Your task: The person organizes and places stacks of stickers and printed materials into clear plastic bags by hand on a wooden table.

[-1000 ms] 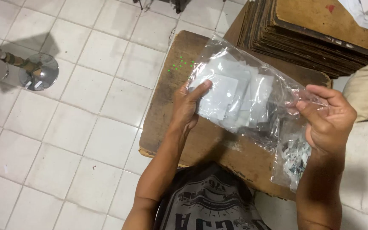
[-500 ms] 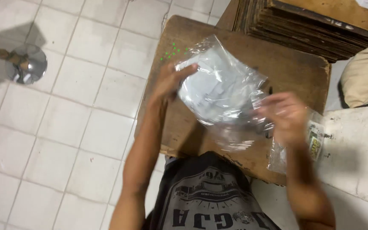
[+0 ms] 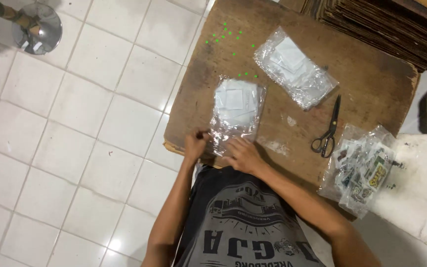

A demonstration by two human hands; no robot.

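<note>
The left hand [image 3: 195, 145] pinches the near corner of the clear plastic bag of white squares [image 3: 235, 113]; the right hand [image 3: 240, 154] presses flat, fingers spread, on its edge. The bag lies near the worn brown wooden board's [image 3: 371, 89] front rim, so a slipping pinch may drag it off or tear the thin film.

Wooden board [image 3: 371, 94]: plastic bags [image 3: 236, 112], scissors [image 3: 328, 129].

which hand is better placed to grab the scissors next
Right, probably. The right hand rests flat on the near end of the clear bag of white squares, on the same side as the black scissors, with bare board between. The left hand pinches the bag's near corner, farther off.
</note>
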